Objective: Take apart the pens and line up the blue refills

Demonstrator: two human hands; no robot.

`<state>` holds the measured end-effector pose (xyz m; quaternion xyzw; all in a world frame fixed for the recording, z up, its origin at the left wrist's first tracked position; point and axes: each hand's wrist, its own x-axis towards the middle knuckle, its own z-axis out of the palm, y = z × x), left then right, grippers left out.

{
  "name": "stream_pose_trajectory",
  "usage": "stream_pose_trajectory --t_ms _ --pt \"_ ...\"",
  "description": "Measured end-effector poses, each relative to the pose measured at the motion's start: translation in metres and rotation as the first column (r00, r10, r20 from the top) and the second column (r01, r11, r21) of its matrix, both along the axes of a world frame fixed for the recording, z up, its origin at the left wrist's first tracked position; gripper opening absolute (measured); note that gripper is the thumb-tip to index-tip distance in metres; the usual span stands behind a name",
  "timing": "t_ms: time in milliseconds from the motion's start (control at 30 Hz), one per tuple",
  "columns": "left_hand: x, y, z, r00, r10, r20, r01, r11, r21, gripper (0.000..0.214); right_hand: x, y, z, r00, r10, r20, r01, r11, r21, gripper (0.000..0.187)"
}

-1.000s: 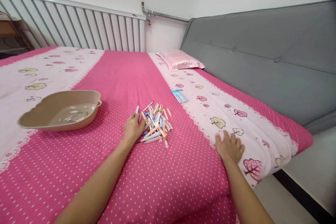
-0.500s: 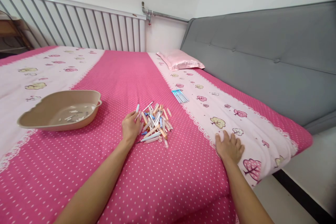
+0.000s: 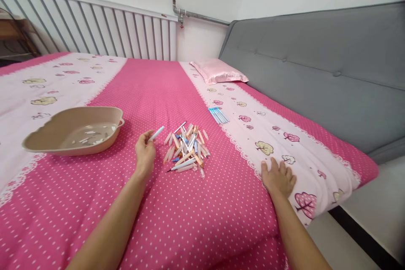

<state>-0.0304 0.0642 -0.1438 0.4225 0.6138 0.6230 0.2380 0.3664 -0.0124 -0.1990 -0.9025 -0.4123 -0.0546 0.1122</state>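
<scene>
Pinched in my left hand (image 3: 145,152) is a pale blue pen piece (image 3: 157,133), held just above the bed, left of a heap of pen parts (image 3: 187,152). Whether it is a barrel or a cap is too small to tell. The heap mixes pink, orange, blue and white pieces. My right hand (image 3: 279,178) lies flat on the printed bed cover (image 3: 240,202), fingers spread, nothing in it. Beyond the heap, a row of several blue pens (image 3: 218,115) lies side by side. A beige basin (image 3: 72,152) holds small white pieces on its bottom.
A pink pillow (image 3: 218,71) rests at the far end by the grey padded headboard (image 3: 310,59). Along the back wall run a white radiator (image 3: 95,29) and a metal pipe (image 3: 205,17). The bed's edge drops off at the right.
My left hand has drawn away from the heap to the left, bringing the pale blue piece with it. My right hand stays flat in place.
</scene>
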Motion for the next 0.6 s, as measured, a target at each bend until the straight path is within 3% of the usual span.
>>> stream_pose_trajectory --t_ms 300,600 --pt "0.0019 -0.0057 -0.0022 0.979 -0.118 -0.169 0.091 0.983 -0.16 0.047 0.0001 -0.0002 0.0004 1.0 0.004 0.0 -0.004 1.0 0.004 0.06" --pt "0.0047 -0.0045 -0.0012 0.958 -0.204 -0.2 0.152 0.957 -0.247 0.045 -0.0002 0.0002 0.0014 1.0 0.009 -0.014 -0.009 1.0 0.005 0.061"
